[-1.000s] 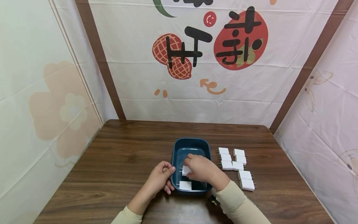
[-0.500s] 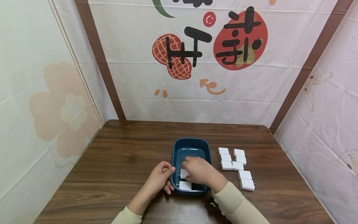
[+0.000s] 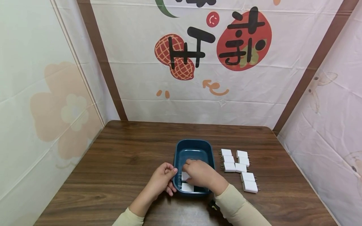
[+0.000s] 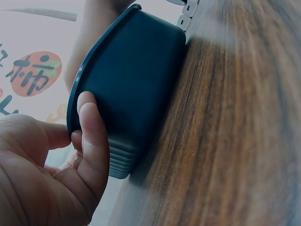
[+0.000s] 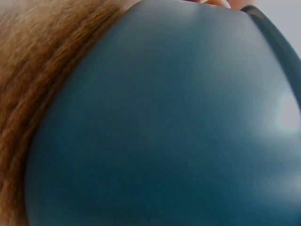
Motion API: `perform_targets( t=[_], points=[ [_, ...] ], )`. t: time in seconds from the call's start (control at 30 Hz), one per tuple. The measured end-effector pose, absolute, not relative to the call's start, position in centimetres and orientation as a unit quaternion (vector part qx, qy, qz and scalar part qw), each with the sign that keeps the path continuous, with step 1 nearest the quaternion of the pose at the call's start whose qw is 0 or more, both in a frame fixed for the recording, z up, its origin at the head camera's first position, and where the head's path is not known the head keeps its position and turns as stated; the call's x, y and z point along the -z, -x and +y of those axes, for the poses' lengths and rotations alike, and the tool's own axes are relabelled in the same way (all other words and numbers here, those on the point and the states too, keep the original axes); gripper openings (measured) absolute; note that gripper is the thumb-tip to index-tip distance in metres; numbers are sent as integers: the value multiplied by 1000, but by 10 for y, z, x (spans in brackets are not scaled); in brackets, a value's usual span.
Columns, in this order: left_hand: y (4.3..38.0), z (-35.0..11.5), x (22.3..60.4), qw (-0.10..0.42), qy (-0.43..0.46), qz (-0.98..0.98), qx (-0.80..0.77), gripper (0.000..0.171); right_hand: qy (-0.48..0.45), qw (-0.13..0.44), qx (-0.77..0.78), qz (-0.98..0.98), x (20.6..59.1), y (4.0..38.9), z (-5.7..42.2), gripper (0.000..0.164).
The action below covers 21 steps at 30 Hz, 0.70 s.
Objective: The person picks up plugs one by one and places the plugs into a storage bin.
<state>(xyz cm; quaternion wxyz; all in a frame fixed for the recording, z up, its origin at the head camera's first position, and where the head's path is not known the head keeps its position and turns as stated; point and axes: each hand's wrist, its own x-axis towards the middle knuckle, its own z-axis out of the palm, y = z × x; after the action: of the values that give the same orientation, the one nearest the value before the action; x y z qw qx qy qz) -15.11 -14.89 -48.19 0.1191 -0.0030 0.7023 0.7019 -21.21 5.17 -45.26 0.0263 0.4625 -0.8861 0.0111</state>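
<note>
In the head view a dark blue plastic box (image 3: 195,153) stands on the table. My left hand (image 3: 161,178) pinches its left rim between thumb and fingers, and the left wrist view shows these fingers against the box's outer wall (image 4: 141,61). Reaching inside, my right hand (image 3: 204,174) grips a white charger plug (image 3: 185,176), its prongs towards the left wall. Directly in front of it lies another white charger plug (image 3: 187,187), prongs also leftward. My right fingertips are partly hidden; the right wrist view is filled mostly by the box wall (image 5: 155,117).
Right of the box, several white charger plugs (image 3: 229,159) lie in a column, with more plugs (image 3: 248,181) further right and nearer. A small black object (image 3: 214,204) lies beside the right sleeve. Printed cloth walls (image 3: 198,110) border the wooden table (image 3: 127,150).
My right hand has moved the charger plug slightly towards me and left, closer to the plug at the box's near end. The left hand stays on the rim.
</note>
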Motion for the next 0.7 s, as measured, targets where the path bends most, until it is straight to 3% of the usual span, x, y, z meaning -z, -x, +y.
perform_targets(
  t=[0.7],
  points=[
    [151, -149, 481, 121, 7, 704, -700, 30, -459, 4, -16, -888, 453, 210, 49, 30]
  ],
)
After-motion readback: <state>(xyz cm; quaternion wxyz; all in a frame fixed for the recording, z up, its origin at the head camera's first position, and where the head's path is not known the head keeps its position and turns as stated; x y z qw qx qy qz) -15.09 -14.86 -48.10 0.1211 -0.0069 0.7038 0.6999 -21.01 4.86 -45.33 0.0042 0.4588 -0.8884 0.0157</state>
